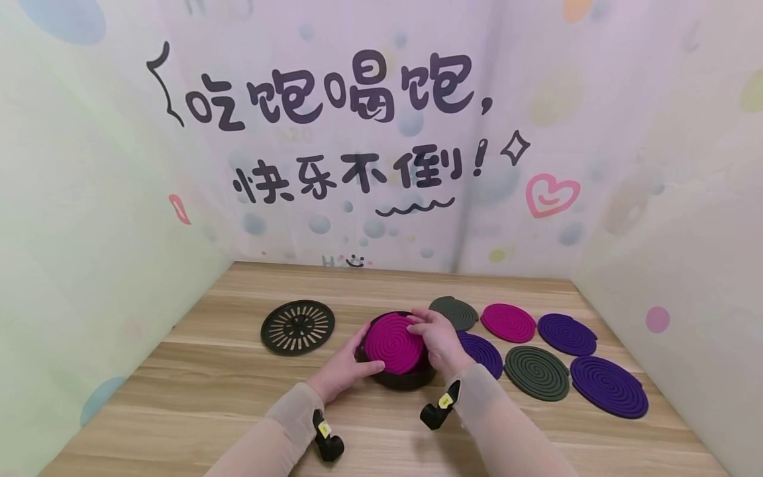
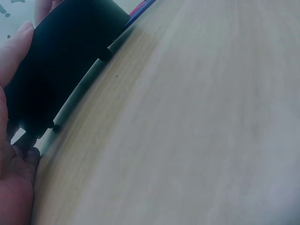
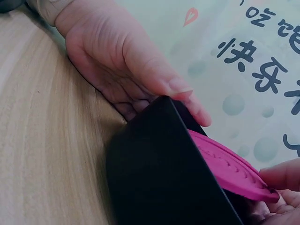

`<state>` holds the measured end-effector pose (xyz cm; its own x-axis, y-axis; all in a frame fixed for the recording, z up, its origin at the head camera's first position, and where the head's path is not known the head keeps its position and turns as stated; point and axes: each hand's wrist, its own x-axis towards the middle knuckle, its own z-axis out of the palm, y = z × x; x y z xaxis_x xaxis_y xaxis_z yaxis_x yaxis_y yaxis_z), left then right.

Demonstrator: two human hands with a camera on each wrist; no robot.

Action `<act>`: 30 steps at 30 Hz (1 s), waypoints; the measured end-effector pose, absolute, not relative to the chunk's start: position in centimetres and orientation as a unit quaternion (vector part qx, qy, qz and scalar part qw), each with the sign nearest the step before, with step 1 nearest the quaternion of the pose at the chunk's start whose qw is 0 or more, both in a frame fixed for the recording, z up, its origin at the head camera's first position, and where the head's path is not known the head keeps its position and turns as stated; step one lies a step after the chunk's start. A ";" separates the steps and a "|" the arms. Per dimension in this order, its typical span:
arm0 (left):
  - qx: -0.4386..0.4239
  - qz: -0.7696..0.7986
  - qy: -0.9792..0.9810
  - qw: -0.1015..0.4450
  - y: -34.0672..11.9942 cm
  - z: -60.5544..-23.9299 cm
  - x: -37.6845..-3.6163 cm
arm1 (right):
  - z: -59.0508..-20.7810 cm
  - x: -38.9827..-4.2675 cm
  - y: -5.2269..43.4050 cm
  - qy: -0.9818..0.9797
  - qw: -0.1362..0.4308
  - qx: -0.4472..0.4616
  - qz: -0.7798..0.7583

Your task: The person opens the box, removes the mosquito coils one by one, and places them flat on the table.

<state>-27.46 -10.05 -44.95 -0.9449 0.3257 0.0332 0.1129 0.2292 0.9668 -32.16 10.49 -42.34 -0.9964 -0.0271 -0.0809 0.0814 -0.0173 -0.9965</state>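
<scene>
A round black mosquito coil holder (image 1: 405, 382) stands on the wooden table in front of me, on small feet seen in the left wrist view. A magenta mosquito coil (image 1: 393, 344) lies tilted at its mouth, partly inside, one edge raised above the rim. My left hand (image 1: 341, 372) grips the holder's near left side, its thumb at the rim in the right wrist view. With thumb and fingers, my right hand (image 1: 440, 339) pinches the coil's raised right edge. The holder's wall hides the coil's lower edge in the right wrist view.
Left of the holder lies a black slotted lid (image 1: 300, 322). To the right are several flat coils: green ones (image 1: 536, 373), a magenta one (image 1: 508, 322) and purple ones (image 1: 609, 386). A printed curtain (image 1: 369, 232) closes off the table's back; pale walls flank it.
</scene>
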 end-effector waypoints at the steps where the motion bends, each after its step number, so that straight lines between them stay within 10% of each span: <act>1: 0.141 0.604 0.779 0.088 -10.1 -44.9 -27.4 | -42.4 -32.2 10.5 0.698 0.037 0.017 -0.714; 30: 0.159 0.608 0.773 0.085 -10.4 -48.0 -29.6 | -42.3 -31.9 10.2 0.695 0.092 0.004 -0.713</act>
